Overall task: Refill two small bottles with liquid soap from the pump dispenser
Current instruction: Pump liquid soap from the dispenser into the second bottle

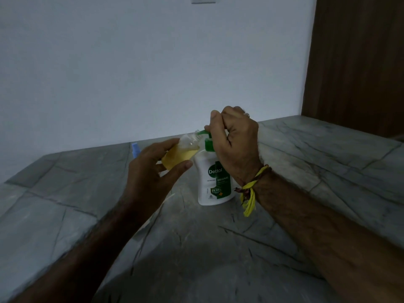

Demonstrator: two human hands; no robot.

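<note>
A white pump dispenser with a green label and green pump head stands upright on the grey stone counter. My right hand is curled over the pump head, thumb on top. My left hand holds a small clear bottle, tilted, its open mouth at the green spout. Yellow liquid fills roughly its lower half. Behind my left hand a small light-blue object stands on the counter, mostly hidden.
A pale wall runs along the back of the counter. A dark brown wooden panel rises at the back right. The counter's left edge slopes away towards the lower left.
</note>
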